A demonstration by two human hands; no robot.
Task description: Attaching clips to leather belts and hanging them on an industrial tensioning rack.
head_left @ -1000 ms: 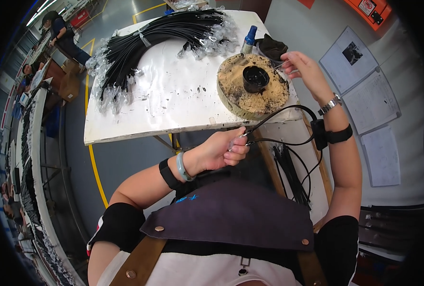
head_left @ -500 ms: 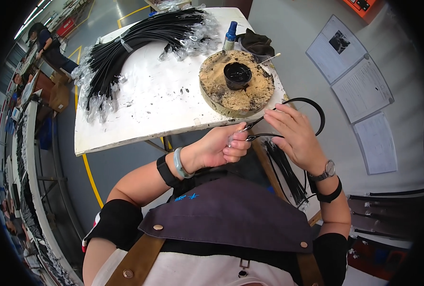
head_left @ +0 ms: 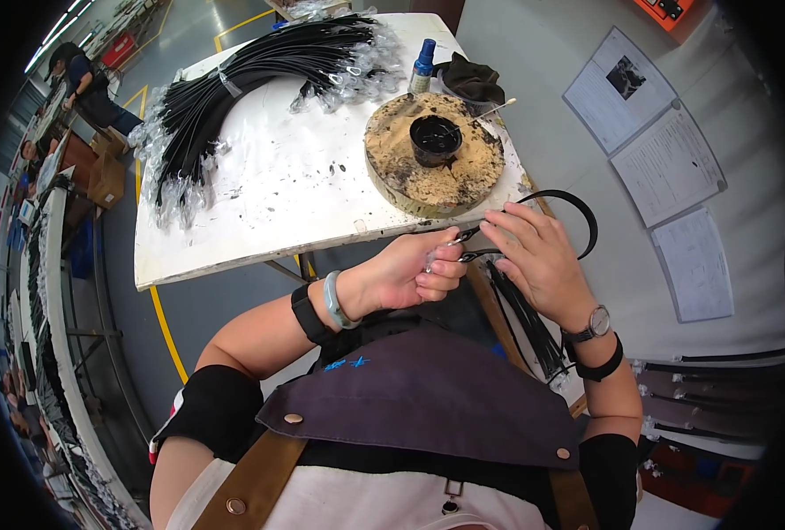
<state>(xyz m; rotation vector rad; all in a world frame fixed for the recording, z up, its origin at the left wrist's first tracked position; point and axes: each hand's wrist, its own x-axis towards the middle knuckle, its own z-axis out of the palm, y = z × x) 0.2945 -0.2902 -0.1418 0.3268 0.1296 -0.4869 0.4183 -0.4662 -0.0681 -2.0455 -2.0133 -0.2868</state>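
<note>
Both hands meet just off the near edge of the white bench, below the round sandy disc. Left hand grip is closed tight, fingers curled around the clear-sleeved end of a black cable; that end pokes out at the fingertips toward the right hand. Right hand grip is narrow, fingertips pinching the same cable right beside the left hand's fingers, the two grips nearly touching. From the pinch the cable runs up and loops round behind the right hand, just right of the disc, off the bench corner. A small black cup sits on the disc centre. Beyond the disc, at the far bench edge, stand a blue-capped bottle and a dark cloth. A big bundle of black cables with clear ends lies across the far left of the bench, well away from the disc. More black cables hang below the right hand, at the bench's near right corner.
</note>
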